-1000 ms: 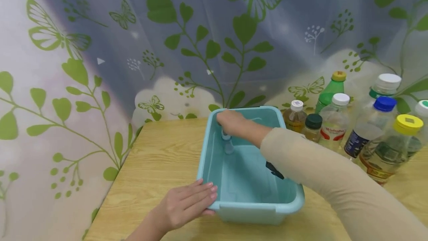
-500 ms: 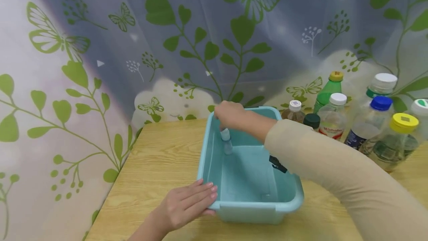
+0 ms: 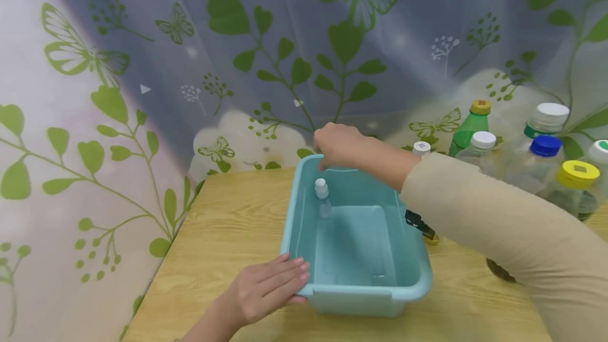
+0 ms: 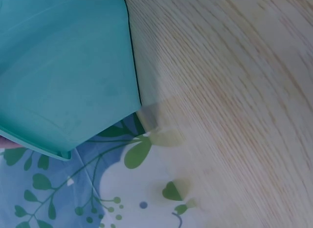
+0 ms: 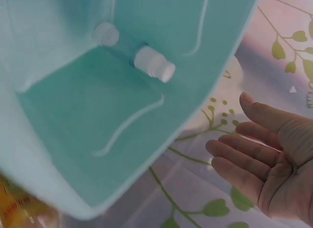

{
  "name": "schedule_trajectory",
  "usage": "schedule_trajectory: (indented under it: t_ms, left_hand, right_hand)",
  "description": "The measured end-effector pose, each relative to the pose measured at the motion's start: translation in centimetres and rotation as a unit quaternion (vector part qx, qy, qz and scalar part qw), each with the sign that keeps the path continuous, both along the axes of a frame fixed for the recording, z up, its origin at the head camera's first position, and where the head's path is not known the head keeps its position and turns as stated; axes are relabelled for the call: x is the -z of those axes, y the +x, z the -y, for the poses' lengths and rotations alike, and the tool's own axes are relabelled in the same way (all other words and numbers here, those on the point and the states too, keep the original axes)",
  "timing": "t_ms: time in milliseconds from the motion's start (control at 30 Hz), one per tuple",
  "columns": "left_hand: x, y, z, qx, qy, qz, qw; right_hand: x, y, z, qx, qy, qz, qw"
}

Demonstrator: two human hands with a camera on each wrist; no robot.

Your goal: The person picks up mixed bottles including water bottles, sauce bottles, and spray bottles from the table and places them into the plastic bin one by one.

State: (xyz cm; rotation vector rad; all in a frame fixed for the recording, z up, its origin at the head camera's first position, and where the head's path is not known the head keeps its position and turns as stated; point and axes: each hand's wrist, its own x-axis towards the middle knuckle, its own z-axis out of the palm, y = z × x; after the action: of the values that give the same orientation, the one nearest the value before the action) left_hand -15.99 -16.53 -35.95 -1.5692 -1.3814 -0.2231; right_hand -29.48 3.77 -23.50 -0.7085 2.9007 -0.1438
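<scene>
A light teal plastic bin (image 3: 353, 293) sits on the wooden table. My left hand (image 3: 258, 289) rests with straight fingers on its near left corner rim. Inside, in the far left corner, stands a small clear bottle with a white cap (image 3: 323, 197), also seen in the right wrist view as a little white-topped bottle (image 5: 151, 62). Above the far rim is my right hand (image 3: 342, 144), apart from the bottle. The right wrist view shows that hand (image 5: 274, 164) with its fingers extended, palm visible and nothing held. In the left wrist view the bin's outer wall (image 4: 73, 76) fills the upper left.
Right of the bin stand several plastic bottles, among them a green bottle (image 3: 467, 133), one with a blue cap (image 3: 545, 146) and one with a yellow cap (image 3: 577, 173). My right sleeve partly covers them. A patterned curtain (image 3: 266, 67) hangs behind the table (image 3: 228, 215).
My right hand has let go of the small bottle and risen up and to the right, out of the bin. The bottle stays in the corner. My left hand has not moved.
</scene>
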Motion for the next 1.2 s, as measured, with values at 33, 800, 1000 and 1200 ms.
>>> schedule_trajectory:
  t_ms: [33, 800, 1000, 1200]
  left_hand:
    - [-0.1, 0.0, 0.0, 0.001, -0.002, 0.000, 1.0000]
    - [-0.1, -0.1, 0.0, 0.002, -0.003, -0.002, 1.0000]
    - [0.0, -0.1, 0.0, 0.000, -0.006, 0.014, 0.9999]
    - [0.1, -0.1, 0.1, -0.001, -0.005, 0.013, 0.9999]
  right_hand:
    - [-0.3, 0.1, -0.2, 0.002, 0.000, 0.000, 1.000]
    - [-4.6, 4.0, -4.0, -0.029, 0.025, -0.063, 0.997]
    - [-4.8, 5.4, -5.6, -0.043, 0.015, -0.089, 0.995]
    - [-4.5, 6.4, -7.3, -0.033, 0.003, -0.102, 0.994]
